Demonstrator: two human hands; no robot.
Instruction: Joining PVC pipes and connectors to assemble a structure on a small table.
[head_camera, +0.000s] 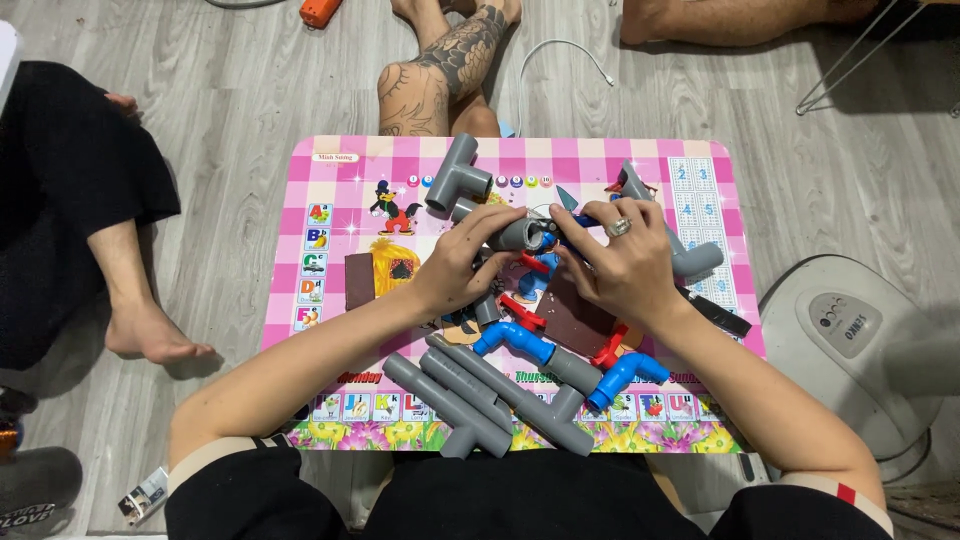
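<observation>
My left hand (462, 262) grips a short grey pipe fitting (517, 233) over the middle of a small pink checked table (330, 160). My right hand (622, 262), with a ring on one finger, meets it from the right and holds a thin tool with a dark blue handle (578, 217) against the fitting's open end. A grey tee fitting (455, 176) lies just beyond my left hand. Below my hands lie blue elbow fittings (515, 339) with red valve handles (521, 311), and several long grey pipes (470, 385) joined at the near edge.
Another grey pipe elbow (695, 258) lies right of my right hand. A brown sheet (359, 280) sits left. A white fan base (850, 340) stands at the right. People's legs (440, 75) and a bare foot (150, 335) rest on the wooden floor around the table.
</observation>
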